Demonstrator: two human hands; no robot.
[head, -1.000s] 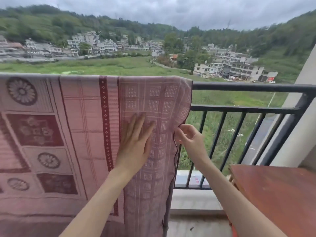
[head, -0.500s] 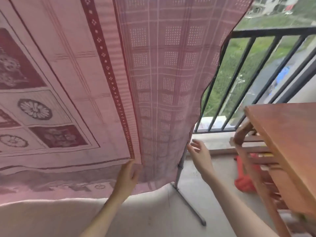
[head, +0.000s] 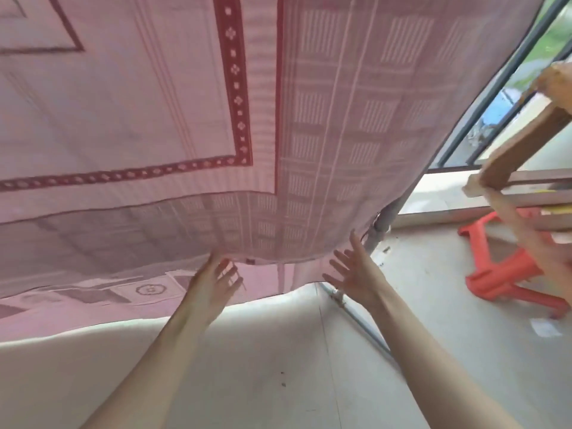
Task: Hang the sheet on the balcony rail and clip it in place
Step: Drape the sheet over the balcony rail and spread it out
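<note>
Pink woven sheet with dark red patterned border (head: 173, 119) hangs down, filling most of the view; its bottom hem sits just above the pale concrete floor (head: 278, 366). Left hand (head: 213, 286) at the hem, grip spread, fingertips touching the lower edge; motion blur, so can't tell whether anything is pinched. Right hand (head: 356, 274) just beside the hem's right corner, grip spread, holding nothing. Grey metal pole (head: 382, 224) behind the right corner. Black balcony rail bars (head: 495, 85) at upper right. Wooden surface's leg (head: 523, 144) and overturned red plastic stool (head: 507, 274) on the right.
</note>
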